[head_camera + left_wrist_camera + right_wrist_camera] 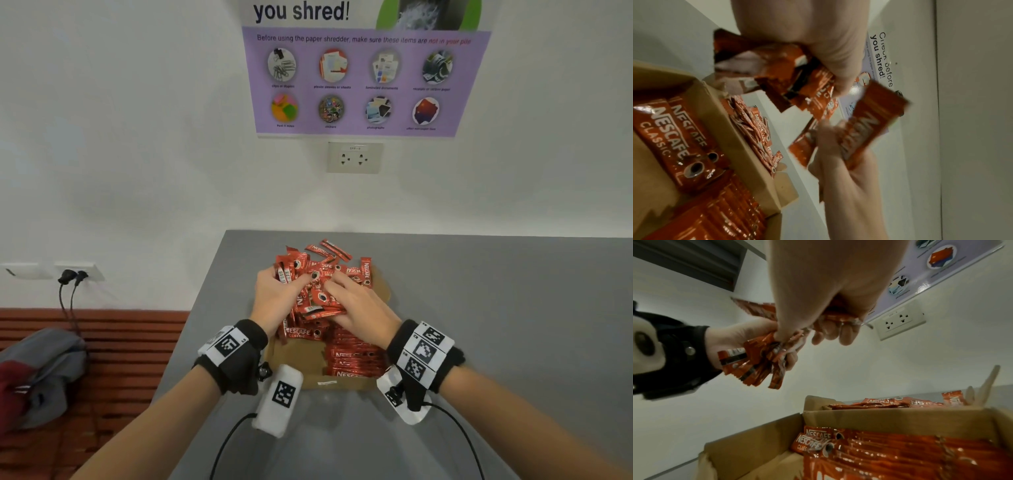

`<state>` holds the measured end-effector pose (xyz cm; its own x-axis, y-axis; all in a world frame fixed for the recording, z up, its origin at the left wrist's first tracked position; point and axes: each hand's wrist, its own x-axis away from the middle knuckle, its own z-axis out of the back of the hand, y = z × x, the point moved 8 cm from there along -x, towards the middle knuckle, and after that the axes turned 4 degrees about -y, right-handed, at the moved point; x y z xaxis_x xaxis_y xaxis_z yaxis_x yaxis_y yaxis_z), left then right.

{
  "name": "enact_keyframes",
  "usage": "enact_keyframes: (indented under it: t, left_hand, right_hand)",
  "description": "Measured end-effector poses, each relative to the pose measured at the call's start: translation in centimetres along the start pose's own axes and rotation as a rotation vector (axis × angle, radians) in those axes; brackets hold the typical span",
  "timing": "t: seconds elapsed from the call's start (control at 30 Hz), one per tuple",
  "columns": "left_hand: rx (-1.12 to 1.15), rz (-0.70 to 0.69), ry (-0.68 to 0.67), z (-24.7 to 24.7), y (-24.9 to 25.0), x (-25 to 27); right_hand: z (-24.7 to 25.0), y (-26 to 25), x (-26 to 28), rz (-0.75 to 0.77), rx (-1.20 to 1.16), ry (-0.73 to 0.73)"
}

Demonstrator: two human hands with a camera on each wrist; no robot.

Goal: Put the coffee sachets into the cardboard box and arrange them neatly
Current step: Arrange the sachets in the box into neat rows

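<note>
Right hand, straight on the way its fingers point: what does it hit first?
Probably the left hand, which grips the same bunch of sachets the right hand holds. Depth between them is unclear.

Both forearms are bare, entering from the lower corners of the head view. The left hand [276,297] emerges from a black fabric wrist wrap [238,356] carrying a white panel printed with a black square code marker. Below it hangs a white rounded block [279,399] with another code marker, and a thin black cable [227,442] runs from it toward the bottom edge. The right hand [359,305] wears a matching black wrap [426,354] with 3 code markers in a white strip, a white plate underneath, and its own black cable [462,435]. In the right wrist view, a silver snap stud [690,350] shows on the left wrap.
</note>
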<state>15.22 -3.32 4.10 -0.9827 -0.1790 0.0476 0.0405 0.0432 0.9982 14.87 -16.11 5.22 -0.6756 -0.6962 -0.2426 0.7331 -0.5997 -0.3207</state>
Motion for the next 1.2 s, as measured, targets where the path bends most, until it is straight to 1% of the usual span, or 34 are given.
enact_keyframes:
  t: [0.03,0.07,0.1,0.17,0.2,0.23,0.3,0.37,0.43,0.5,0.53,0.6,0.67,0.73,0.83,0.87,0.93,0.97,1.07,1.13,1.2]
  left_hand:
    - [-0.003,-0.004,0.013,0.3,0.0,-0.2]
    - [0.000,-0.006,0.021,0.6,0.1,-0.3]
    - [0.009,-0.005,0.022,0.8,0.1,-0.4]
    - [0.022,-0.009,0.009,1.2,0.1,-0.4]
    - [0.026,-0.015,0.004,1.3,0.2,-0.3]
    - [0.034,-0.017,0.005,1.4,0.2,-0.2]
    - [0.063,-0.011,0.006,1.3,0.1,-0.1]
    - [0.062,-0.009,-0.026,0.7,0.2,0.0]
    - [0.046,-0.027,-0.057,0.4,0.4,0.1]
    - [0.072,-0.035,-0.040,0.6,0.3,0.1]
    - [0.095,-0.027,-0.023,0.7,0.2,0.1]
    - [0.110,-0.022,0.000,1.0,0.1,0.1]
    - [0.048,-0.051,-0.015,1.0,0.3,0.0]
    - [-0.050,-0.082,-0.074,0.5,0.7,0.0]
    - [-0.145,-0.067,-0.138,0.3,0.2,-0.1]
    - [-0.155,-0.047,-0.160,0.2,-0.1,0.0]
    - [-0.117,-0.008,-0.196,-0.2,-0.9,0.4]
    - [-0.076,0.006,-0.187,-0.4,-1.2,0.6]
    - [0.066,0.021,-0.094,-0.2,-1.2,0.9]
    - [0.038,-0.006,-0.068,0.2,-0.8,0.6]
    - [-0.072,-0.008,-0.095,0.7,-0.3,0.2]
  right_hand:
    - [0.3,-0.1,0.3,-0.012,-0.058,0.006]
    - [0.9,0.2,0.6,-0.058,-0.134,0.031]
    - [1.5,1.2,0.9,-0.146,-0.221,0.077]
    - [2.5,4.1,1.8,-0.331,-0.414,0.229]
    - [2.8,5.1,2.0,-0.387,-0.479,0.288]
    - [2.9,5.7,2.1,-0.409,-0.502,0.308]
    - [2.5,5.2,1.7,-0.382,-0.493,0.268]
    - [2.0,4.1,1.3,-0.345,-0.525,0.240]
    - [1.5,3.3,1.1,-0.340,-0.647,0.207]
    - [0.3,2.6,0.7,-0.350,-0.740,0.105]
    - [-0.1,2.3,0.6,-0.357,-0.732,0.067]
    - [-0.4,2.1,0.4,-0.360,-0.678,0.052]
    - [-0.7,1.8,0.2,-0.346,-0.648,0.049]
    - [-0.8,1.6,0.1,-0.358,-0.652,0.082]
    - [0.3,2.5,0.1,-0.424,-0.678,0.262]
    - [0.5,2.7,0.1,-0.442,-0.689,0.302]
    - [0.5,2.8,0.0,-0.447,-0.712,0.316]
    - [0.4,2.7,-0.1,-0.442,-0.718,0.310]
    - [0.3,2.2,0.0,-0.422,-0.726,0.299]
    - [0.3,2.5,0.2,-0.424,-0.743,0.302]
    - [0.7,3.8,0.9,-0.471,-0.768,0.365]
